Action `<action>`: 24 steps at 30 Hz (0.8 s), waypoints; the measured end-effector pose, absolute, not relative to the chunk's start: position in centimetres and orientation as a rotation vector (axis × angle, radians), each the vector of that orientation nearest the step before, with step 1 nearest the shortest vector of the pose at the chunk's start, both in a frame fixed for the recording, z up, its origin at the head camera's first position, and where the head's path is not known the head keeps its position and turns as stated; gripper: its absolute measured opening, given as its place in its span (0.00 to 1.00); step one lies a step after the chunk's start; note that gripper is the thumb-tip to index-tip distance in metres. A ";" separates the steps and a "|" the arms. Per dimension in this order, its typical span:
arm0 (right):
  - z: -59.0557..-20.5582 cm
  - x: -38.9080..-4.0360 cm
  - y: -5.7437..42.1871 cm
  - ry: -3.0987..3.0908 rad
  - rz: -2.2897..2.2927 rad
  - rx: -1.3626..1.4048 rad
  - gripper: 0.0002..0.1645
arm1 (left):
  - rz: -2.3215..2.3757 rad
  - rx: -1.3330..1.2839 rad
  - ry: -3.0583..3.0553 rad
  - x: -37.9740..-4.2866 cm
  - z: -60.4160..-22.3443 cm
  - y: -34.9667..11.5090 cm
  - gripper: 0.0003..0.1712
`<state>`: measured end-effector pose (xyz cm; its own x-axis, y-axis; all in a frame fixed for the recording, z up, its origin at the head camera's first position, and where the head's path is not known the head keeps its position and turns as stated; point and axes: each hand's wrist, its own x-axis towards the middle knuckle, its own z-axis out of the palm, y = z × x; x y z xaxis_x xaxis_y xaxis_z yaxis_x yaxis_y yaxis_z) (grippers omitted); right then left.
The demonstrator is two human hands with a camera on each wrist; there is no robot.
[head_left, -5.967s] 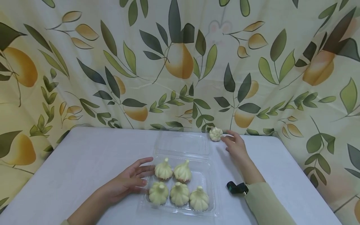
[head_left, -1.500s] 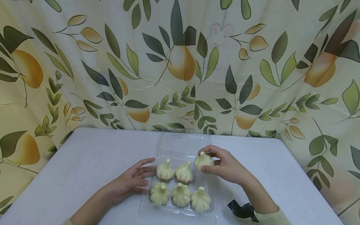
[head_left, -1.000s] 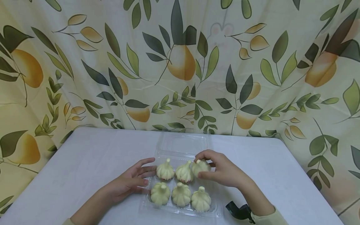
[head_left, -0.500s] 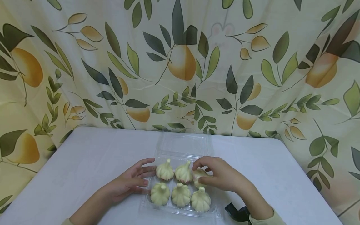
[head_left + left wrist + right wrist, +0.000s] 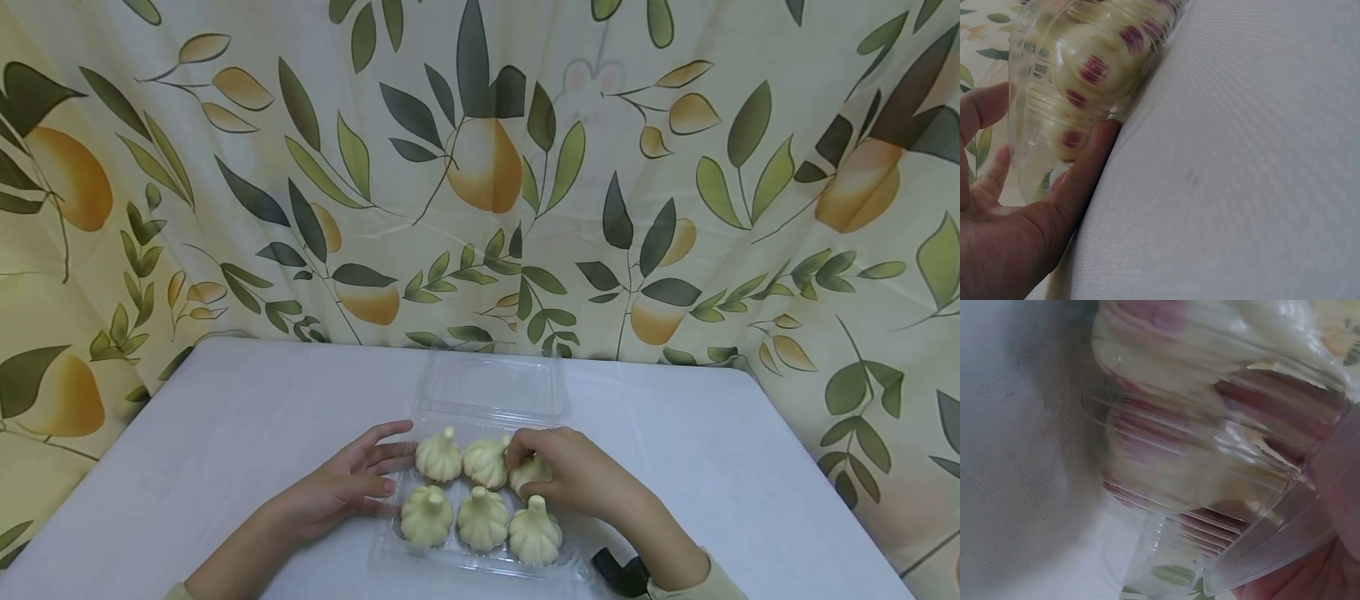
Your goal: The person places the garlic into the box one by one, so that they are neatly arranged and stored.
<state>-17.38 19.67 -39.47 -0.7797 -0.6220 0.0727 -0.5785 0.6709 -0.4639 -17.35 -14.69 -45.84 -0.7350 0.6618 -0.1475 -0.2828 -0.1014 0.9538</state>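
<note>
A clear plastic clamshell box [image 5: 487, 567] lies open on the table, holding garlic bulbs in two rows of three. My right hand [image 5: 581, 471] holds the back-right garlic bulb [image 5: 530, 475] down in the box, fingers and thumb curled round it and partly hiding it. Along the box's left side rests my left hand [image 5: 348, 479], its fingers spread and fairly straight. In the left wrist view a fingertip [image 5: 1105, 132] touches the box's lower edge, and purple-marked bulbs [image 5: 1094, 65] show through the plastic. The right wrist view shows bulbs [image 5: 1160, 444] through the box wall, close up.
The transparent lid [image 5: 491, 387] lies folded back behind the box. A black device [image 5: 621, 573] sits at the right wrist. White cloth covers the table [image 5: 285, 400], and a fruit-patterned curtain [image 5: 480, 167] hangs at its far edge.
My right hand took the garlic bulb from the table's far side, brought it forward and lowered it into the back-right of the box. The back-middle bulb has tilted slightly. My left hand stays put.
</note>
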 end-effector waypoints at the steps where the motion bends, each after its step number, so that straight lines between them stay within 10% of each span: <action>1: -39.4 -17.4 19.7 2.796 -0.723 -1.003 0.19 | 1.898 0.424 1.535 -17.4 -45.8 -14.7 0.46; 13: -38.4 -19.1 23.2 2.787 -1.336 -0.732 0.16 | 1.902 0.431 1.529 -17.5 -45.8 -14.7 0.46; 24: -40.0 -21.0 24.9 2.363 -1.783 -0.090 0.43 | 1.903 0.439 1.536 -17.3 -45.8 -14.7 0.46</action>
<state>-20.98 24.88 -40.00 -0.9820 -0.1558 -0.1067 0.0598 0.2791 -0.9584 -17.31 -14.70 -45.76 -0.7358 0.6636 -0.1351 -0.2723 -0.1073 0.9562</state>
